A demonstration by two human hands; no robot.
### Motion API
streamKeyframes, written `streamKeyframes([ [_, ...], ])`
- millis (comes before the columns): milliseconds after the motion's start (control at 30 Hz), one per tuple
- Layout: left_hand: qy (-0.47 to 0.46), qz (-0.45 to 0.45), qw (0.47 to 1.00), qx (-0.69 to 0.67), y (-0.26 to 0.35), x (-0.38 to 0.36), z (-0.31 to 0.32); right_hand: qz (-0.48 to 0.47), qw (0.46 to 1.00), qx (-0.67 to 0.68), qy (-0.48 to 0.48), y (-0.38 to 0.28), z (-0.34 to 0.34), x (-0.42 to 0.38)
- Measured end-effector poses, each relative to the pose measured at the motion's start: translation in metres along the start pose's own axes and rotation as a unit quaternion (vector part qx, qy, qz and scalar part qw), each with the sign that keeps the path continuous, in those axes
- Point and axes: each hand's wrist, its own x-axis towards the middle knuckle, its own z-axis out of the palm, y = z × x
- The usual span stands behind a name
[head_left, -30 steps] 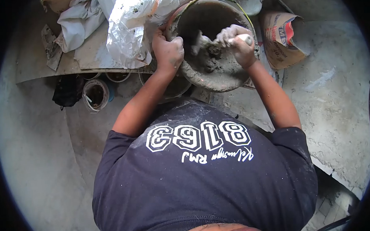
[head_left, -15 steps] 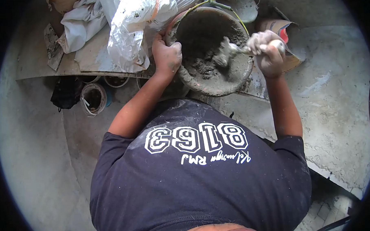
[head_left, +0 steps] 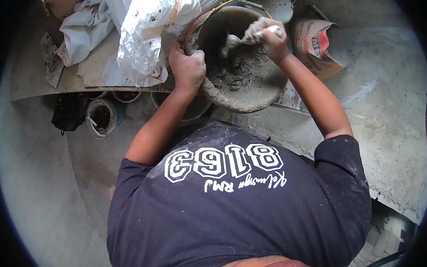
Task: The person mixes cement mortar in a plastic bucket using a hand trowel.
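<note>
Left hand: the person's left hand (head_left: 187,68) clamps the near-left rim of a bucket (head_left: 250,97), fingers (head_left: 195,59) hooked over the edge and clenched on it, skin caked with grey dust.
Right hand: the right hand (head_left: 271,37) is closed around the pale handle of a trowel (head_left: 236,39), above the far side of the bucket's mouth; the blade points left and down into the bucket, smeared with grey paste.
Bucket: round and mud-crusted, it sits tilted toward the person on a pale stone surface (head_left: 387,113), just beyond the person's chest and between the two forearms.
Mortar: a wet grey heap of mortar (head_left: 237,74) lies in the bottom of the bucket, below the trowel blade; whether the blade touches it I cannot tell.
Left of the bucket: a crumpled white plastic sack (head_left: 144,37) rests against the rim, just above the left hand, lying over a flat slab (head_left: 93,67).
Right of the bucket: an opened paper cement bag (head_left: 316,47) lies just beside the right wrist.
Below the slab: a small paint-stained tub (head_left: 100,117) stands on the floor (head_left: 32,187) next to a dark bundle (head_left: 69,112).
</note>
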Motion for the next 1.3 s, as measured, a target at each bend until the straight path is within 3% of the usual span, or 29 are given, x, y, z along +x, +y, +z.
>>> streamKeyframes([
  [167,-0.002,-0.011,1.000,-0.020,0.013,-0.010,0.002,0.084,0.993,-0.085,0.011,-0.033,-0.023,-0.046],
  [267,-0.004,0.043,0.998,-0.039,0.008,-0.003,0.005,0.057,0.988,-0.144,-0.009,-0.058,-0.003,-0.062],
  [333,-0.001,0.083,0.996,-0.031,0.008,-0.005,0.002,0.023,0.994,-0.102,0.031,-0.075,0.015,-0.073],
  [400,-0.011,0.002,1.000,0.027,0.012,-0.007,-0.002,0.020,0.997,-0.067,0.012,-0.096,0.022,-0.080],
  [533,-0.004,-0.001,1.000,0.011,0.002,-0.003,0.003,-0.007,0.996,-0.091,0.023,-0.075,0.038,-0.092],
  [600,-0.001,0.007,1.000,-0.026,0.008,-0.006,0.007,0.033,0.996,-0.067,0.047,-0.055,0.056,-0.091],
  [667,-0.006,0.007,1.000,-0.016,0.011,-0.006,0.005,-0.020,0.982,-0.175,0.069,-0.033,0.068,-0.081],
  [733,-0.003,-0.006,1.000,0.000,0.013,-0.008,0.005,0.094,0.988,0.039,0.113,-0.020,0.077,-0.066],
  [767,-0.003,-0.009,1.000,-0.003,0.010,-0.008,0.006,0.098,0.979,0.105,0.144,-0.007,0.079,-0.058],
  [833,0.012,0.004,0.996,-0.083,0.004,-0.005,0.010,0.078,0.975,0.069,0.198,0.010,0.085,-0.034],
  [900,0.009,0.009,0.998,-0.063,0.002,-0.006,0.008,0.070,0.968,0.020,0.239,0.023,0.091,-0.011],
  [1067,0.002,-0.006,0.999,-0.032,0.005,-0.006,0.006,0.038,0.913,0.143,0.380,0.032,0.075,0.063],
  [1133,0.003,0.007,1.000,-0.021,0.003,-0.005,0.006,0.052,0.918,0.096,0.382,0.024,0.076,0.056],
  [1233,0.003,0.018,1.000,-0.019,0.005,-0.003,0.007,-0.087,0.966,0.171,0.175,-0.010,0.069,0.030],
  [1300,-0.003,0.010,1.000,-0.020,0.005,-0.004,0.005,-0.129,0.971,0.159,0.121,-0.026,0.064,0.027],
])
